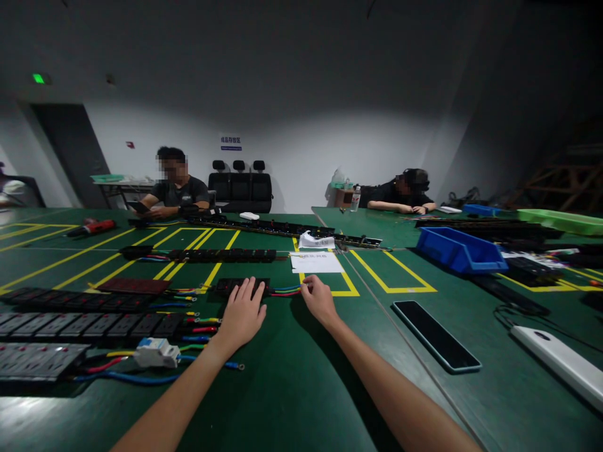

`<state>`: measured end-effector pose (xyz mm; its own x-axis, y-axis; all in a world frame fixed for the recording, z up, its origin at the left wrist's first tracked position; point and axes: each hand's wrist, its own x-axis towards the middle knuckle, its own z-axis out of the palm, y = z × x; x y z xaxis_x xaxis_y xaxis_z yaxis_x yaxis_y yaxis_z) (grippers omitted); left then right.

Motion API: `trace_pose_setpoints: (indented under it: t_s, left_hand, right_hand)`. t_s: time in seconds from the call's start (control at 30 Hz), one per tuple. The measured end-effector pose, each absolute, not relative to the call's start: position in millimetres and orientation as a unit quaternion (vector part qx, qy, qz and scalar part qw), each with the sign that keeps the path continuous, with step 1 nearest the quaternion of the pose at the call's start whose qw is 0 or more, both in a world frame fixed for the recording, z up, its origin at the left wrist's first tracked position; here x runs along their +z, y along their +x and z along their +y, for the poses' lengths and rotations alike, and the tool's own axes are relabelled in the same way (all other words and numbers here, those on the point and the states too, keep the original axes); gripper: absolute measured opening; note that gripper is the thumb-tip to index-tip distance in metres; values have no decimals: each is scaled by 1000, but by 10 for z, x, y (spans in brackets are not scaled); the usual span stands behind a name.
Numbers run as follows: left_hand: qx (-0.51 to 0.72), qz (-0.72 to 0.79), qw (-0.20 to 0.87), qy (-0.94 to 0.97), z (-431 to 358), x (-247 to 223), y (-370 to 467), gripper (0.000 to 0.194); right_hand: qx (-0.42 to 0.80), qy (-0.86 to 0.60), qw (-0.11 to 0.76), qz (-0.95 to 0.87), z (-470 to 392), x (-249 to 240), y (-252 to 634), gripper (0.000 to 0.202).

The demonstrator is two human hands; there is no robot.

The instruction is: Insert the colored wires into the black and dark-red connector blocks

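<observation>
My left hand (244, 309) lies with spread fingers on a short black socket block (228, 287) near the middle of the green table. Coloured wires (285, 290), green, blue and red, run from the block's right end. At their far end my right hand (319, 299) pinches the wire tips between thumb and forefinger. Just beyond that hand is a white paper sheet (316, 263). To the left lie several black socket strips (94, 325) with wire ends, and a white-and-blue breaker (156, 353) sits among the nearest wires.
A phone (436, 336) and a white power bank (558, 364) lie at the right, with a blue bin (459, 251) behind. Long black strips (282, 229) cross the far table. A red tool (92, 228) lies far left. Two people sit across the table.
</observation>
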<state>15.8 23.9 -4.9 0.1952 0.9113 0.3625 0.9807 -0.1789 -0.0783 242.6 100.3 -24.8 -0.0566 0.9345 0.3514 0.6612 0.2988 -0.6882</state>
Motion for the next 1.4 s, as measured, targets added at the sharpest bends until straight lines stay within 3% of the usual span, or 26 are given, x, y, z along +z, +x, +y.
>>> trace_pose_setpoints:
  t_s: [0.17, 0.47, 0.57, 0.77, 1.4]
  left_hand:
    - [-127, -624, 164, -753, 213, -38, 180, 55]
    - [-187, -605, 238, -737, 195, -25, 196, 47]
    - [-197, -615, 233, -727, 207, -29, 178, 53]
    - [-199, -636, 224, -711, 206, -31, 157, 66]
    - [-230, -644, 217, -697, 177, -8, 146, 63]
  right_hand:
    - [107, -548, 413, -720, 1003, -302, 2409, 14]
    - [-46, -408, 536, -737, 874, -256, 2314, 18]
    - [-63, -378, 555, -738, 830, -227, 2288, 19]
    - [-69, -361, 567, -738, 800, -220, 2281, 18]
    - [4, -434, 556, -709, 828, -253, 2291, 22]
